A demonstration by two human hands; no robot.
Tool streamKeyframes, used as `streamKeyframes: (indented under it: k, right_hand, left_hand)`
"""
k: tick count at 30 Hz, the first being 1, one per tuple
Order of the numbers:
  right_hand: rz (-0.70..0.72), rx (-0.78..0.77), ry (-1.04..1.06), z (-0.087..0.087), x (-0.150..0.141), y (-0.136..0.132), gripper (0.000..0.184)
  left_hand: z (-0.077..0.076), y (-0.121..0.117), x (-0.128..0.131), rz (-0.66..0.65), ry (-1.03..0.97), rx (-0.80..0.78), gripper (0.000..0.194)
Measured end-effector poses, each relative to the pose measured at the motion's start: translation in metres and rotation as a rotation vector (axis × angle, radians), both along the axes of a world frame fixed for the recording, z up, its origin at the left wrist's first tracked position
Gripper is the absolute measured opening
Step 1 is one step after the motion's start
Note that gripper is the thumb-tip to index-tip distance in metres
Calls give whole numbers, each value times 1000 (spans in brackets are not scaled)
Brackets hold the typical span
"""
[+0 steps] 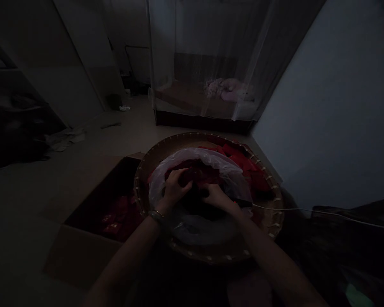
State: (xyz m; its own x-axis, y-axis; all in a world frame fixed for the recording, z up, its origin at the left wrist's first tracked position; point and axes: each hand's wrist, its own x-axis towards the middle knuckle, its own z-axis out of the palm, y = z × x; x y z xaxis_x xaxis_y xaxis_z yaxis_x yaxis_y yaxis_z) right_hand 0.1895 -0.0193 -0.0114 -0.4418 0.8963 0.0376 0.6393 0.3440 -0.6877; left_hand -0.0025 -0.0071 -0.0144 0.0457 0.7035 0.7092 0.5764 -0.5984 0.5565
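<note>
Box (pixel 83 251) left of basket (pixel 158 154); red packets (pixel 240 160) along far-right rim; cable (pixel 336 214) crosses right rim. Bag (pixel 156 181) in basket, mouth up, long axis unclear. Left hand (pixel 176 188), right hand (pixel 216 197) at mouth, fingers curled; 2 grips too dark to tell

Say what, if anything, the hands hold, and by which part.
Cannot be told: the left hand and right hand curl over the plastic bag, but it is too dark between their fingers.

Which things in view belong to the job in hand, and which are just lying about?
In the job:
left hand, right hand
round basket
plastic bag
red items
probably the cardboard box

Apparently lying about:
pale crumpled pile on the floor
pink bundle
</note>
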Motion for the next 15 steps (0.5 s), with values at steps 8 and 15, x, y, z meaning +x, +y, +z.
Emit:
streamKeyframes:
  k: [8,15]
  right_hand:
    - [-214,-226,377,30,26,-4,26]
    - [-232,-174,541,65,39,0,30]
  left_hand:
    - [1,-2,2,-102,25,-10,46]
    - [2,-6,5,-208,43,-38,48]
